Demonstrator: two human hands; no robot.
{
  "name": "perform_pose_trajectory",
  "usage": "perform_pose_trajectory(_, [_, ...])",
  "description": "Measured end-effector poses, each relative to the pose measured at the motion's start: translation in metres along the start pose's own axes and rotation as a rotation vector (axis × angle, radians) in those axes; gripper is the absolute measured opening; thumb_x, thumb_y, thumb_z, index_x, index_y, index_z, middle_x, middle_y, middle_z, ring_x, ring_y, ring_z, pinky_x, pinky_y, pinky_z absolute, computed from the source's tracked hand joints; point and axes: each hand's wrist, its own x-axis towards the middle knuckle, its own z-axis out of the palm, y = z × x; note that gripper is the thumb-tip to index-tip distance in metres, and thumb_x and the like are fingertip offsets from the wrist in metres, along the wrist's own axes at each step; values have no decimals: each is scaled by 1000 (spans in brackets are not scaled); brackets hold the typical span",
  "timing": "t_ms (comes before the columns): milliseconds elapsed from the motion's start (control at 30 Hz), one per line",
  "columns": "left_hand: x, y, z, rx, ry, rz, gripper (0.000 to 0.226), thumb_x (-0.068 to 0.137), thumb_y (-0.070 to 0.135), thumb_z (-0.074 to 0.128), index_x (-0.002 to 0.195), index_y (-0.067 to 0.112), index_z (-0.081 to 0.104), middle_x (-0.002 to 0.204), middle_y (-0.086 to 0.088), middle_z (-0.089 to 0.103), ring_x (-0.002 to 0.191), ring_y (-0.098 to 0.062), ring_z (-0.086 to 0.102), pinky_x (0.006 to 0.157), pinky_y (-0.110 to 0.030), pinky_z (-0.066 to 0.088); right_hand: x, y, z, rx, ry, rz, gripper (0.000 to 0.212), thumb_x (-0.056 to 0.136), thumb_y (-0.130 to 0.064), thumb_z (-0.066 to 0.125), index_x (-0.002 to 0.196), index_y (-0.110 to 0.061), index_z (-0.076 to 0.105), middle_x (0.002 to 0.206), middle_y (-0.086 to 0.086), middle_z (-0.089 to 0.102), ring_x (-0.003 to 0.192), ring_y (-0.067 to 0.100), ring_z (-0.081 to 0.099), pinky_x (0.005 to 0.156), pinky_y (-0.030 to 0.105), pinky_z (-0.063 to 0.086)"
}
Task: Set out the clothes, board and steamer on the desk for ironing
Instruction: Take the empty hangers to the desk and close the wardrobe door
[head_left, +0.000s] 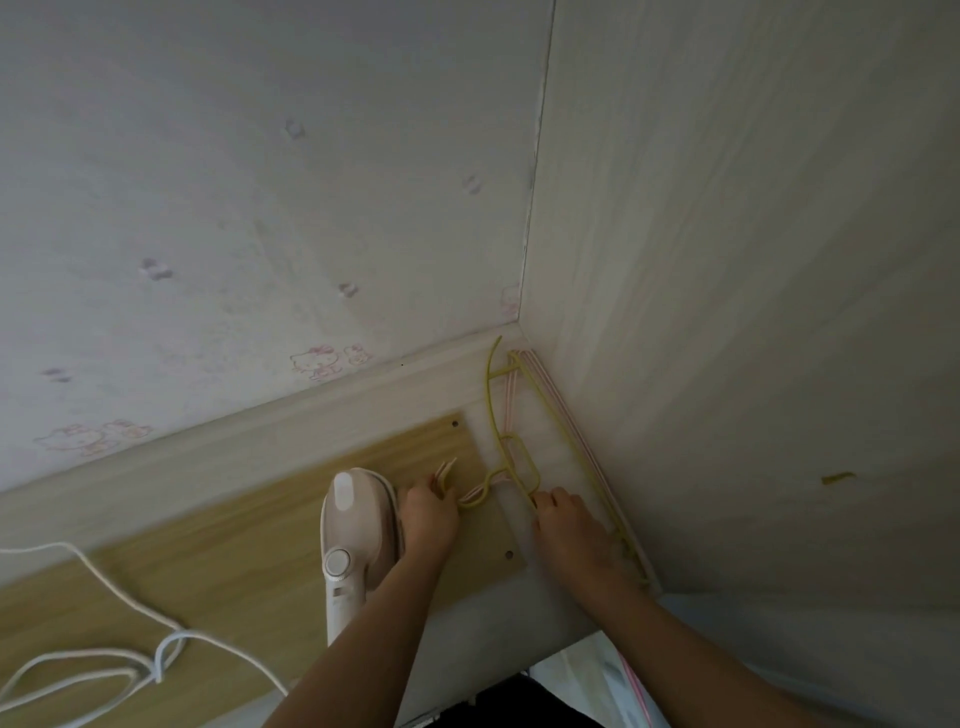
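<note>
At the far right corner of the surface (488, 618), where it meets the walls, thin plastic hangers lie flat. One yellow hanger (503, 449) lies on top, with an oval loop in its neck and a curled hook. The slender pink hangers (509, 405) are mostly tucked beneath it and against the side wall.

My right hand (574, 540) has its fingertips curled onto the yellow hanger where neck meets arm, pinching it. My left hand (428, 519) is close by, just beside the hook. Its fingers are closed round a few pale pink strips (445, 470) that poke out above the knuckles; I cannot tell what they are.

A flat, light wood-grain board (234, 571) lies along the back edge of the surface. It has small dark holes near its right-hand corners and is cut off at the left of the view.

On the board's right part rests the steamer (353, 525), smooth white and blush pink, with a rounded head, a round knob and a handle that my left forearm partly hides. Its white cord (119, 592) loops loosely over the left part of the board.

Pale wallpaper (208, 208) with faint pink cartoon cats backs the surface. The side wall (753, 312) has a streaky whitish grain and one small yellow smear. Below the front edge, a clear bag (618, 675) with a pink strip shows between my arms, blurred.
</note>
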Motion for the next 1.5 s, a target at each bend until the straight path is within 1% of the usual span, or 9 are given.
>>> perform_pose_trajectory(133, [-7, 1, -3, 60, -24, 57, 26, 92, 17, 54, 113, 3, 58, 110, -21, 57, 108, -35, 49, 89, -35, 39, -9, 0, 0, 12, -9, 13, 32, 96, -10, 40, 126, -12, 49, 122, 6, 53, 110, 24, 50, 75, 35, 46])
perform_pose_trajectory(433, [-39, -7, -18, 155, -82, 297, 47, 86, 2, 48, 133, 3, 47, 127, -18, 55, 115, -35, 52, 96, -39, 43, -48, -9, -2, 60, 94, 7, 45, 93, -10, 43, 138, -4, 39, 133, 12, 49, 124, 27, 44, 97, 32, 40])
perform_pose_trajectory(600, [-71, -22, -31, 250, -138, 488, 40, 86, 4, 44, 126, 6, 46, 118, -15, 58, 111, -34, 53, 90, -40, 45, -85, -23, 2, 16, 144, 35, 53, 94, -11, 45, 143, 2, 31, 146, 19, 39, 142, 34, 26, 113, 38, 26])
perform_pose_trajectory(700, [-90, -42, -37, 245, -154, 643, 43, 86, 6, 45, 128, 11, 46, 119, -12, 56, 110, -31, 53, 86, -42, 47, -117, -27, 0, -14, 215, 79, 52, 95, -15, 47, 142, 1, 32, 145, 19, 40, 141, 35, 27, 114, 41, 27])
perform_pose_trajectory(833, [-122, -58, -43, 293, -135, 879, 50, 90, 5, 45, 140, 6, 41, 138, -14, 46, 128, -31, 42, 98, -40, 43, -172, -30, -3, -79, 336, 137, 52, 89, -16, 59, 135, 4, 45, 135, 22, 52, 131, 40, 43, 108, 46, 38])
perform_pose_trajectory(1000, [-162, -69, -37, 325, -34, 1178, 43, 87, 5, 58, 129, 2, 53, 125, -16, 59, 120, -35, 52, 95, -45, 49, -238, -33, -6, -129, 421, 221, 59, 70, -19, 81, 121, 2, 60, 118, 18, 65, 115, 37, 59, 93, 44, 52])
perform_pose_trajectory(1133, [-193, -71, -28, 306, -5, 1306, 45, 86, 6, 62, 131, 2, 53, 129, -14, 59, 126, -34, 50, 102, -45, 46, -281, -32, -7, -130, 489, 286, 62, 65, -18, 83, 121, 0, 62, 118, 14, 66, 118, 34, 59, 93, 44, 52])
perform_pose_trajectory(1333, [-247, -74, -18, 283, 48, 1518, 46, 92, 20, 37, 130, 2, 54, 132, -12, 58, 130, -31, 48, 108, -40, 40, -345, -28, -13, -108, 596, 312, 62, 76, -20, 75, 130, 1, 53, 129, 16, 59, 127, 35, 51, 103, 46, 43])
perform_pose_trajectory(1500, [-301, -78, -2, 281, 8, 1520, 48, 94, 13, 50, 141, 7, 43, 144, -9, 48, 140, -29, 34, 111, -48, 34, -404, -9, -14, -87, 676, 334, 54, 80, -17, 71, 128, 1, 55, 127, 16, 60, 125, 35, 52, 101, 47, 44])
